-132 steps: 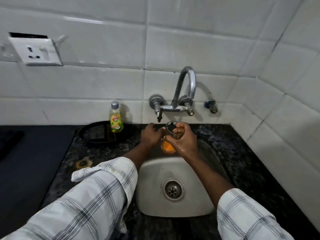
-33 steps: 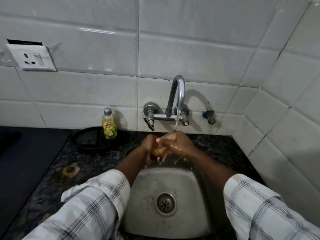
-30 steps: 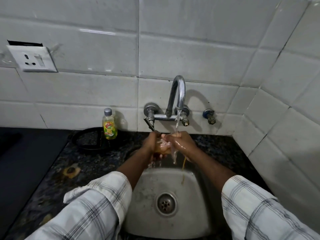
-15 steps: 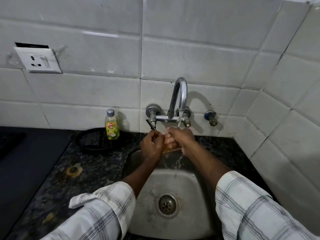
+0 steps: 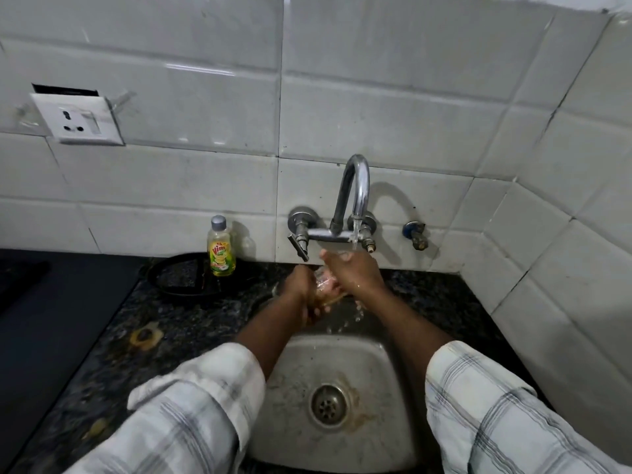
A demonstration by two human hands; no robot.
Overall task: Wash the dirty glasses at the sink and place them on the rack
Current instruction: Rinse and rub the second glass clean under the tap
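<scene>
The glass [image 5: 329, 291] was a small clear tumbler with an orange-brown tint at its lower part. It was held over the back edge of the sink [image 5: 386, 388], under the tap [image 5: 355, 186], and was mostly hidden between the two hands. Judged from that, it would be light and rigid but breakable. Wet as it was, it would also be slippery, so a knock against the steel basin or the spout was the main risk. The safest hold looked to be around the body with the whole palm, not a pinch on the thin rim.

The left hand [image 5: 300, 285] was wrapped around the near side of the glass, fingers curled under it and bearing its weight. The right hand [image 5: 357, 272] lay over the far end, thumb raised and fingers bent down onto the glass. Whether those fingers reached inside the mouth could not be told. Both hands were pressed close together on it. The water stream [image 5: 355, 238] fell onto the right hand's knuckles, and drops were scattering below into the basin.
</scene>
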